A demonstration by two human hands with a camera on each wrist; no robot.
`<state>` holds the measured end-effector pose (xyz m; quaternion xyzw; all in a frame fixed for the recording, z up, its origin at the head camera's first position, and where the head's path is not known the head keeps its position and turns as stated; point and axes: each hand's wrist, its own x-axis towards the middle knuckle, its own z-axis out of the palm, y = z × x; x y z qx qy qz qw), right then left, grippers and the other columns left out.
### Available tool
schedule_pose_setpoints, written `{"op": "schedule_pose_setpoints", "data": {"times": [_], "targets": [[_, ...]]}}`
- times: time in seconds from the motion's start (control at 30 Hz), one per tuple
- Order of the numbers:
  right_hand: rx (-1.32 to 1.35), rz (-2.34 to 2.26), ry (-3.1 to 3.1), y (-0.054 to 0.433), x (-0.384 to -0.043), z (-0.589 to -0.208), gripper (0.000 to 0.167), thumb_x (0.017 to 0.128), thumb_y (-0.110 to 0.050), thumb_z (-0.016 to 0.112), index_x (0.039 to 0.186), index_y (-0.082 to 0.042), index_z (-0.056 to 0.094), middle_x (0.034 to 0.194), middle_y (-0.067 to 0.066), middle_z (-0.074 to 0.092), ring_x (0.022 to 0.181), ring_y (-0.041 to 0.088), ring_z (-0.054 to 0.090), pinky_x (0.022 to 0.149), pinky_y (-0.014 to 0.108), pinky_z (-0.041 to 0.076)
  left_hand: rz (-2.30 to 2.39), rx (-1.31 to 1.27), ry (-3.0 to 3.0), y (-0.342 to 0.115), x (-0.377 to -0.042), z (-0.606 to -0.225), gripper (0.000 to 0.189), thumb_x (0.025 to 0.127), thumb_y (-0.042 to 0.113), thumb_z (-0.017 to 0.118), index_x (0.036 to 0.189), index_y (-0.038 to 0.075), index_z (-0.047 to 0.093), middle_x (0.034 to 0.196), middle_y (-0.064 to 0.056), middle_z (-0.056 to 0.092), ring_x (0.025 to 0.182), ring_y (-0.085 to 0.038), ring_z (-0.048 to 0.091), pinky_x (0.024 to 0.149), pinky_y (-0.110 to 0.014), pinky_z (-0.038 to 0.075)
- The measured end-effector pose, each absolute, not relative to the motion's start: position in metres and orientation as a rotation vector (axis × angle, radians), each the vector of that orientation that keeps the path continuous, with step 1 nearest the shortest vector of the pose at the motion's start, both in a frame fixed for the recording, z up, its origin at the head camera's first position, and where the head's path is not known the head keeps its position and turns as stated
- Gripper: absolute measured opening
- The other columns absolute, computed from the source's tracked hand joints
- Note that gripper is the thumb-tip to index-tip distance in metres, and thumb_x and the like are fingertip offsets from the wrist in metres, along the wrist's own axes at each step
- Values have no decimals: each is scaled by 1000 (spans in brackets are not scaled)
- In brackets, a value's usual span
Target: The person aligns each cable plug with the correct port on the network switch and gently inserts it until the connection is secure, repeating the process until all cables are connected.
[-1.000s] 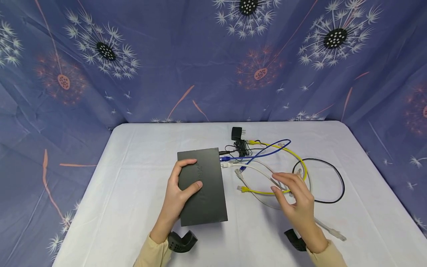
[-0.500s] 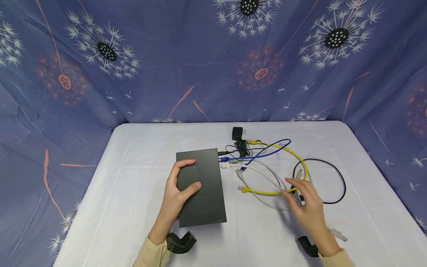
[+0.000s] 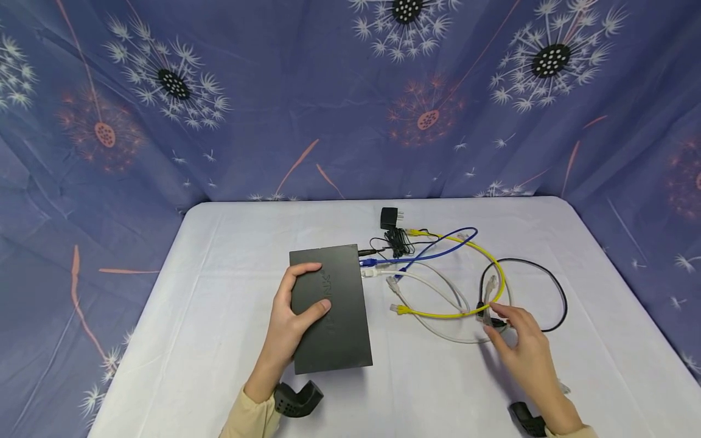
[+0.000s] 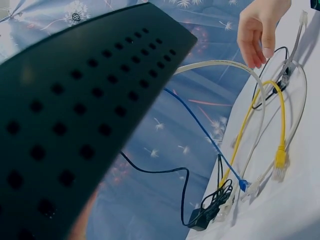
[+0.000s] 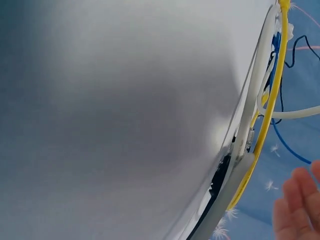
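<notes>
My left hand (image 3: 292, 319) grips a flat black network switch (image 3: 345, 322) by its left side, thumb and fingertip on the lettered top. In the left wrist view its vented face (image 4: 112, 80) fills the left. A blue network cable (image 3: 427, 259), a white network cable (image 3: 402, 273) and a thin black power lead (image 3: 368, 252) run into its right edge. Farther right, my right hand (image 3: 526, 347) hovers over the loose cables, fingertips close to the yellow network cable (image 3: 432, 316). The left wrist view shows that hand (image 4: 260, 30) relaxed, with nothing in its fingers.
A black power adapter (image 3: 389, 218) with its bundled wire lies toward the back of the white table (image 3: 230, 261). A looped black cable (image 3: 560, 292) is at the right, beside a pale grey cable (image 3: 451, 339). Patterned blue cloth (image 3: 274, 109) hangs behind.
My right hand has moved right and toward me, away from the white cable and over the looped black cable's ends. The left hand and the switch have hardly moved.
</notes>
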<state>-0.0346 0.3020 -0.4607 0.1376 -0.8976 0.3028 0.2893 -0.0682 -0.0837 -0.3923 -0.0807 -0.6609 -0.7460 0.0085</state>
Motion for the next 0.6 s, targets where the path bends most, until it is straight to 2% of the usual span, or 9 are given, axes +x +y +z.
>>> {"op": "schedule_pose_setpoints", "data": {"times": [0.07,0.1,0.4,0.6], "targets": [[359,796,-2416,304,-34,-461,49,65,9,76,112,7,63,100,18,61,88,19,52,87,7,29,-2328,-255,-2066,-83,-68,-393,54,81,1,68,129,19,52,122,-11,47,101,-33,48,81,-43,41],[354,788,-2429,304,-33,-461,53,61,13,76,112,7,62,100,18,61,87,20,52,86,7,29,-2326,-257,-2066,-83,-68,-393,54,81,1,68,129,19,52,122,-11,47,101,-33,48,82,-44,40],[270,711,-2553,310,-32,-469,53,62,9,82,112,5,63,94,13,63,80,26,56,75,17,37,-2331,-253,-2065,-83,-67,-394,54,81,1,67,129,19,52,121,-11,48,102,-32,48,82,-43,40],[270,704,-2590,312,-32,-472,55,61,10,83,112,7,62,93,14,62,79,28,58,74,12,39,-2340,-259,-2051,-82,-67,-396,54,80,0,67,130,18,52,122,-12,47,101,-33,48,80,-43,41]]}}
